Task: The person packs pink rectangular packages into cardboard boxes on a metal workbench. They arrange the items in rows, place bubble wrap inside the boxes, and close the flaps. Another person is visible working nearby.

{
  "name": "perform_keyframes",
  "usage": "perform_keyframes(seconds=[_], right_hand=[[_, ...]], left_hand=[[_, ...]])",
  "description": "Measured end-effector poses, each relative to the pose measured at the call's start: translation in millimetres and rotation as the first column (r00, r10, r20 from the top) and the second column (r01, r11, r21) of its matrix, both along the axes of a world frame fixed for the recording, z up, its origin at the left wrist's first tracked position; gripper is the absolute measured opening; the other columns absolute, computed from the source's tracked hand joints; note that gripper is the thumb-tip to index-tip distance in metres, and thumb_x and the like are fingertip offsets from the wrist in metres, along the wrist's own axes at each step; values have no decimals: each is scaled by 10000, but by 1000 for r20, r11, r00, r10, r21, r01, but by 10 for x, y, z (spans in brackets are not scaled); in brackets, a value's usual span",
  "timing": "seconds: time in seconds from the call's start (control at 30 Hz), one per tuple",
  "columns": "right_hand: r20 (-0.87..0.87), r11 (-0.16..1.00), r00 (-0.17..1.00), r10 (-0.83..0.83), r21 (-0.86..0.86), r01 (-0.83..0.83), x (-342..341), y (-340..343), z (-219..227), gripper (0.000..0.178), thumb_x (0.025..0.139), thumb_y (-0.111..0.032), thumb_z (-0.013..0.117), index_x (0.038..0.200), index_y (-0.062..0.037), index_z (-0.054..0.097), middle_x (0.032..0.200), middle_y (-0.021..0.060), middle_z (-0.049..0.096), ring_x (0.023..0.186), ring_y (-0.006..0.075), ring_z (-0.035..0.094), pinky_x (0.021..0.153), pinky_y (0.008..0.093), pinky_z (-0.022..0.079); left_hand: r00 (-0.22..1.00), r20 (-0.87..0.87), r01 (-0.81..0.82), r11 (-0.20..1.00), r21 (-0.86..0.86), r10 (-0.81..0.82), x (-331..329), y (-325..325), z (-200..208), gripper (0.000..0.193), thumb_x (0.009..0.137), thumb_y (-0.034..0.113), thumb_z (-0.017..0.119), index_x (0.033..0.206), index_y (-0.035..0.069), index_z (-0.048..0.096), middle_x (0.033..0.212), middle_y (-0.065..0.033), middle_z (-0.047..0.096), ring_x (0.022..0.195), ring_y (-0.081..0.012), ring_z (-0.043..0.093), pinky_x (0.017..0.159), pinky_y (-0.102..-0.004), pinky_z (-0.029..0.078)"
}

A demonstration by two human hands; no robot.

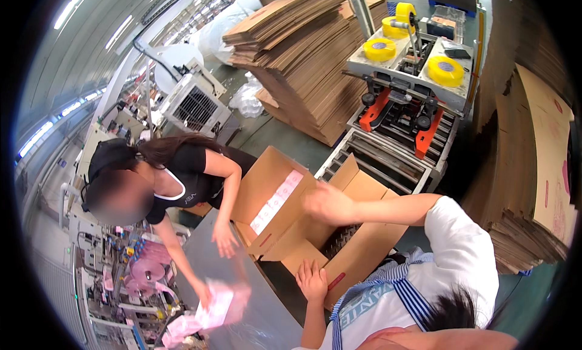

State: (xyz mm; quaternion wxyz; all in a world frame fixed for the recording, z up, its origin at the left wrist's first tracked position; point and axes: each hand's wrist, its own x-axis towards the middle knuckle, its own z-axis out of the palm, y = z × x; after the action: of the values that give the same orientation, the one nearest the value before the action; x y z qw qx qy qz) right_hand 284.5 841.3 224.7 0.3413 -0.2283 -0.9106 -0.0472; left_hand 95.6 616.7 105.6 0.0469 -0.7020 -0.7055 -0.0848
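Observation:
An open cardboard carton (370, 229) stands in front of me with its flaps raised, and a dark ribbed surface shows inside it. My left hand (312, 281) lies on its near-left flap with the fingers spread. Over its far side is my right hand (330, 204), fingers curled and slightly blurred; what they hold, if anything, is hidden. Just beyond, touching or overlapping it, is another open carton (257, 235) with a row of pink-and-white packs (277, 202) inside.
A co-worker in black (194, 174) holds a blurred pink pack (221, 304) over a grey table (212, 253) at left. A roller conveyor (370, 162) leads to a taping machine (400, 71) with yellow tape rolls. Flattened cartons are stacked behind (303, 65) and at right (533, 168).

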Motion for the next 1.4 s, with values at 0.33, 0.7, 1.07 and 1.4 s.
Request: perform_keyframes(seconds=[0.33,0.7,1.07,1.4], right_hand=[[57,963,998,-27,-266,41,765,-568,-1035,189,815,-259,599,721,-99,638,815,61,626,776,262,579,670,397,484],[251,-83,663,-705,-958,275,1721,-318,-3503,425,903,-386,502,961,18,619,878,174,636,879,250,611,788,384,461],[-311,37,827,-467,-942,-334,3041,168,-613,276,782,-187,712,628,-124,492,610,-78,486,581,36,428,546,200,354],[-90,341,977,195,-928,-153,270,-778,128,244,880,-335,577,895,-92,573,819,92,597,795,210,590,712,349,451]], left_hand=[[973,67,-220,975,3,220,428,73,190,641,832,458,542,1340,89,413,1425,-138,348,1326,-317,293,1051,-580,181],[529,352,-627,636,-450,772,-1214,-300,-133,705,932,550,221,1447,71,178,1518,-100,140,1403,-285,86,1082,-584,49],[-532,688,7,815,-579,493,220,280,-396,880,834,737,242,1417,77,239,1381,-125,391,1257,-281,387,1041,-430,310],[46,859,-252,838,-484,510,-348,407,464,738,873,636,386,1286,29,460,1328,-171,465,1244,-302,412,1007,-367,333]])
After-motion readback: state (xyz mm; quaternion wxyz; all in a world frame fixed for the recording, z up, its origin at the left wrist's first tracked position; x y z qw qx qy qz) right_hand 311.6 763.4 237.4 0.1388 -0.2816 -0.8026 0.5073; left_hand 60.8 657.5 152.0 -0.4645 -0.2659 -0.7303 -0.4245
